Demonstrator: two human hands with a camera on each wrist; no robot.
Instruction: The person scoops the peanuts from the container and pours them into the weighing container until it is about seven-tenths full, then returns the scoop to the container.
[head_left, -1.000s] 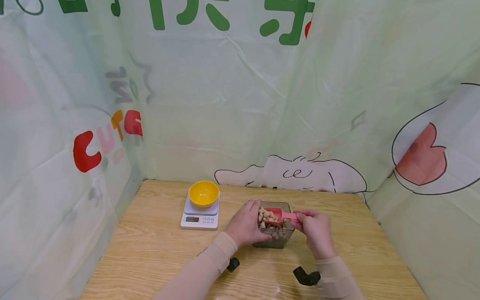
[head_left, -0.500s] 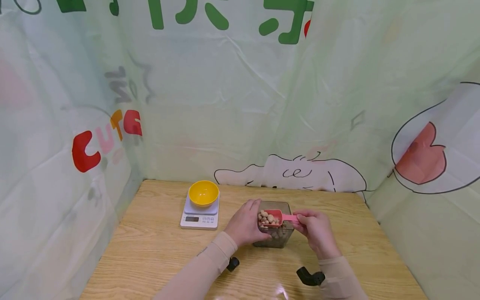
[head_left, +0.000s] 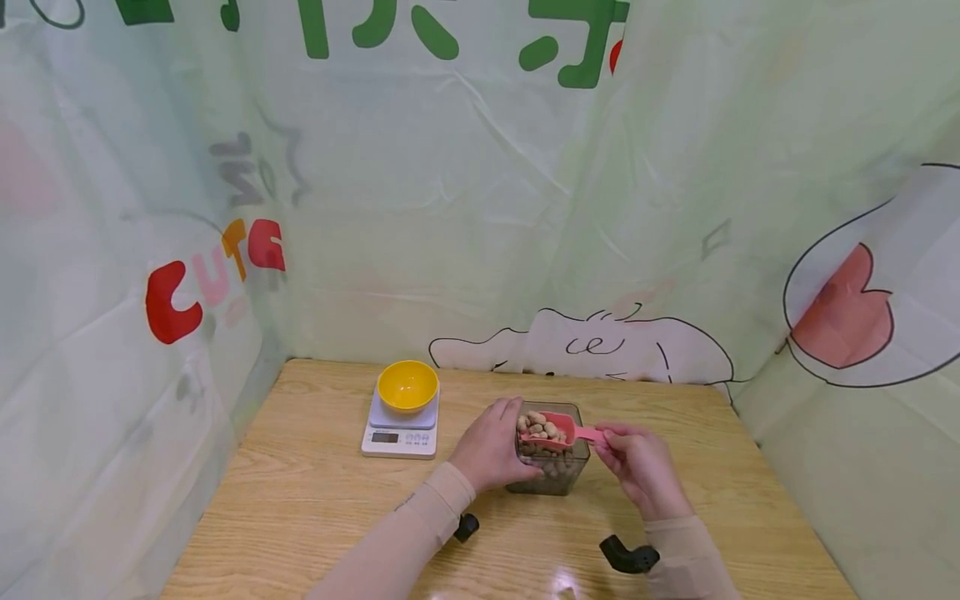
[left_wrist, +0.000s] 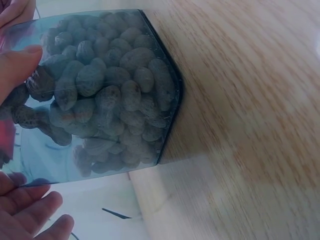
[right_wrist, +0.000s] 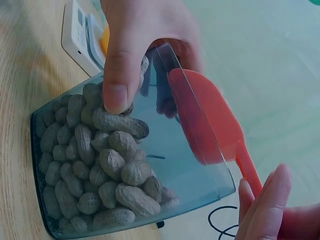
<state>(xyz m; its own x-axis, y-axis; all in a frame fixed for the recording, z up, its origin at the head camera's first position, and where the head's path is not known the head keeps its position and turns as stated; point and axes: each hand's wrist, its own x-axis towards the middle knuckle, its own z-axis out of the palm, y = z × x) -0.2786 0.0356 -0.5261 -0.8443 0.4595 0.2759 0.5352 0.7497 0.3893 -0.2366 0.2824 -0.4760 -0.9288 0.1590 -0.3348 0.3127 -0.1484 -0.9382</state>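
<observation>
A clear, grey-tinted square container (head_left: 551,483) of unshelled peanuts (left_wrist: 107,95) stands on the wooden table. My left hand (head_left: 491,446) grips it near the top from the left, thumb across the near wall and fingers round the far side. The right hand (head_left: 637,462) pinches the handle of a pink scoop (head_left: 581,432) from the right. Peanuts fill the scoop's bowl, which sits level at the container's mouth. In the right wrist view the scoop (right_wrist: 210,117) shows partly through the clear wall, above the peanuts lying inside.
Left of the container is a white kitchen scale (head_left: 399,446) bearing a yellow bowl (head_left: 408,387). A printed cloth curtain (head_left: 480,208) hangs behind the wooden table (head_left: 315,517) and along both sides. Black wrist fittings (head_left: 628,557) sit by the forearms.
The pink scoop has risen from among the peanuts to the container's mouth, heaped with peanuts. My right hand has shifted slightly right; the left hand and container have stayed put.
</observation>
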